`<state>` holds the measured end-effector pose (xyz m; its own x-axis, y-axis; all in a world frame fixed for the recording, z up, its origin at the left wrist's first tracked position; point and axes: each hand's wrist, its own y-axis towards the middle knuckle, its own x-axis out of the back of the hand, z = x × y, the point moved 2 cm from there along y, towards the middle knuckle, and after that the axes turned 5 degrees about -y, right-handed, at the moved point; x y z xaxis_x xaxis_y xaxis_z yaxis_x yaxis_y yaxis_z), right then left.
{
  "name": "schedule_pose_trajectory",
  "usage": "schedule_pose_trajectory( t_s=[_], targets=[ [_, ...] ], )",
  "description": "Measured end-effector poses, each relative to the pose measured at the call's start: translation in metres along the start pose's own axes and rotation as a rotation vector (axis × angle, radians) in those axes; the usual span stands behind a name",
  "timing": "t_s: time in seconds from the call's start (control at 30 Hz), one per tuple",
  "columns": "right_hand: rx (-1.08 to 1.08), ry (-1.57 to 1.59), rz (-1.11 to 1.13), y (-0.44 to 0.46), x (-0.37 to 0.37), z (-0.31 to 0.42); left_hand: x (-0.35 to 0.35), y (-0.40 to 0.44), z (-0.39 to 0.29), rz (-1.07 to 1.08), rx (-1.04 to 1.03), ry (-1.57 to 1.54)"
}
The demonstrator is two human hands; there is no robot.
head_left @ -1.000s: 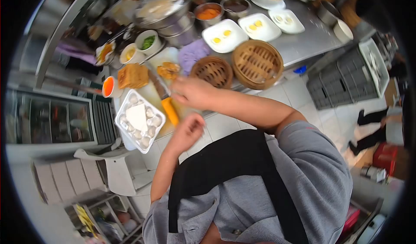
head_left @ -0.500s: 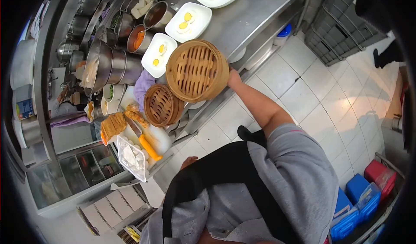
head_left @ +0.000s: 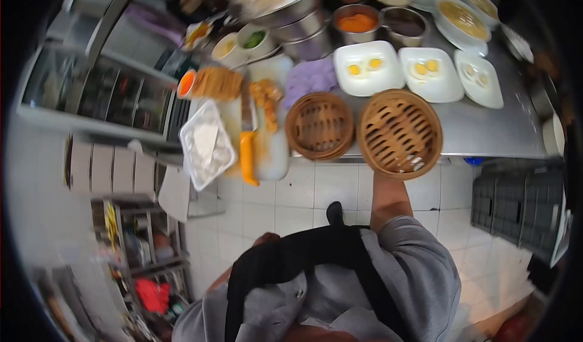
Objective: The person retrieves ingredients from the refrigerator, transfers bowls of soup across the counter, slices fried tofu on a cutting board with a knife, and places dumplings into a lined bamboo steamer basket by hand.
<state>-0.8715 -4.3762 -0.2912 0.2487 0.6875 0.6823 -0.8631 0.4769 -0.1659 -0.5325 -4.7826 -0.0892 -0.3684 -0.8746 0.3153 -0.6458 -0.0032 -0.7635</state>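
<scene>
A large bamboo steamer (head_left: 401, 134) with a slatted face overhangs the front edge of the steel counter. My right forearm reaches up beneath it; my right hand (head_left: 388, 177) is almost wholly hidden at its near side, where it grips the steamer. Just left of it sits a smaller, darker bamboo steamer (head_left: 319, 126). Behind them are white plates with halved eggs, the nearest plate (head_left: 368, 85) beside a purple cloth (head_left: 308, 81). My left hand (head_left: 265, 239) hangs low by the black apron, touching nothing on the counter; its fingers are not clear.
On the cutting board (head_left: 276, 153) lie an orange-handled knife (head_left: 248, 153), browned fried pieces (head_left: 267, 99) and a sliced brown block (head_left: 217, 84). A white tray (head_left: 206, 144) sits at its left. Metal pots and bowls line the back. Grey crates (head_left: 516, 208) stand right on the floor.
The view has turned, so the counter now runs across the top. My right hand stays at the large steamer, which has shifted slightly away from the smaller one.
</scene>
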Motion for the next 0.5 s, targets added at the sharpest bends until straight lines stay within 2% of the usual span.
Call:
schedule_pose_trajectory(
  t_s=[0.13,0.23,0.27,0.33,0.4,0.43,0.5],
  targets=[
    [0.022,-0.038,0.025,-0.005,0.000,-0.004,-0.002,-0.007,-0.013,0.000,-0.041,-0.035],
    [0.027,-0.049,0.034,-0.008,0.005,-0.007,0.001,-0.001,-0.033,-0.013,0.008,-0.158],
    [0.028,-0.052,0.034,-0.010,0.007,-0.008,0.003,0.000,-0.046,0.033,-0.046,-0.048],
    [0.031,-0.051,0.034,-0.014,0.015,-0.012,0.009,-0.001,-0.078,0.079,-0.105,0.055],
    [0.043,-0.037,0.018,-0.025,0.028,-0.019,0.021,-0.015,-0.129,0.233,-0.228,0.179],
    [0.058,-0.030,0.006,-0.035,0.038,-0.024,0.032,-0.032,-0.168,0.310,-0.186,0.092],
    [0.113,-0.030,-0.008,-0.063,0.069,-0.037,0.060,-0.042,-0.217,0.246,-0.305,0.023]
  ],
)
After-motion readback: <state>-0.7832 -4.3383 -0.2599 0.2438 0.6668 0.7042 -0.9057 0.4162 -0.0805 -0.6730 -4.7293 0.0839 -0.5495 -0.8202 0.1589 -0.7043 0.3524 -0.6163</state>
